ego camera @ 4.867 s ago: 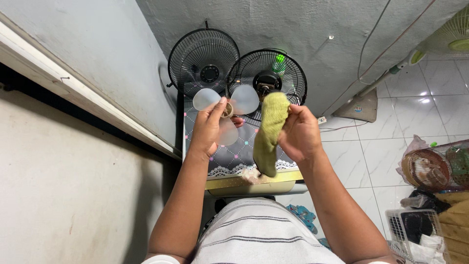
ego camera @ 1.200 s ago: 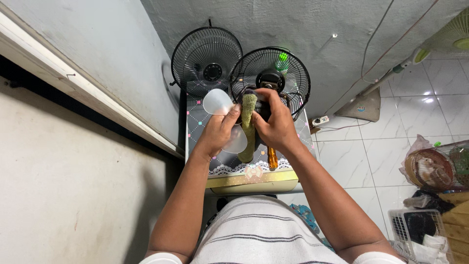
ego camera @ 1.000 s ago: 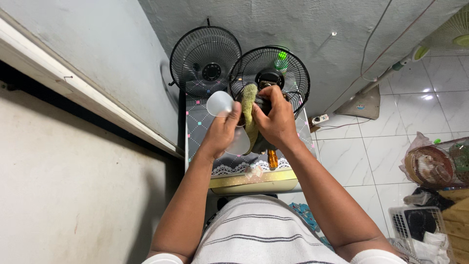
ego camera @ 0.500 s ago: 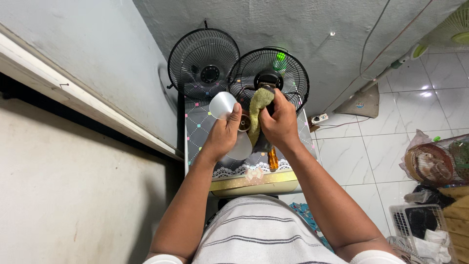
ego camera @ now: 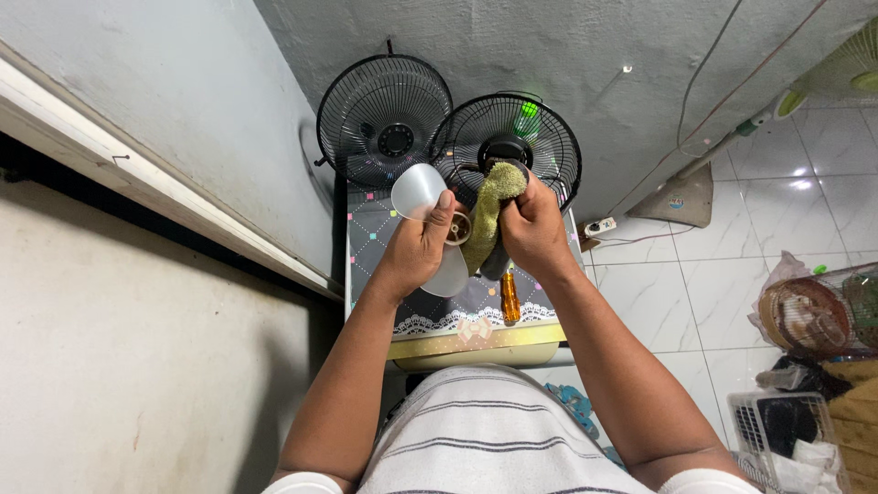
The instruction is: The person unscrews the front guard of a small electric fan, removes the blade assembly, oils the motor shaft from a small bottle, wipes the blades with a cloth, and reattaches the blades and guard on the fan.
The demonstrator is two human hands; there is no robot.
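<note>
Nearest the camera is a striped white shirt [ego camera: 494, 439], from which both bare forearms reach up over a small worktop [ego camera: 366, 265] covered with a patterned grey cloth edged in white lace. An amber screwdriver handle [ego camera: 509, 299] lies on that cloth, just below the hands and apart from them.

The left hand [ego camera: 416, 252] curls around the hub of a translucent white fan blade [ego camera: 418, 190], thumb pressed near the round centre; one lobe sticks up above the fingers and another shows below the palm. The right hand [ego camera: 532, 229] is closed tight around an olive-green rag [ego camera: 489, 210], which stands bunched between the two hands, its top poking above the knuckles and its lower end hanging against the blade. The two hands sit close together, the rag touching the blade at the hub.

Behind them, two black wire fan grilles [ego camera: 384, 119] stand side by side at the back of the worktop against a rough grey wall. To the right, on the white tiled floor [ego camera: 677, 302], sit a power strip [ego camera: 601, 225], baskets and a white crate [ego camera: 777, 430].
</note>
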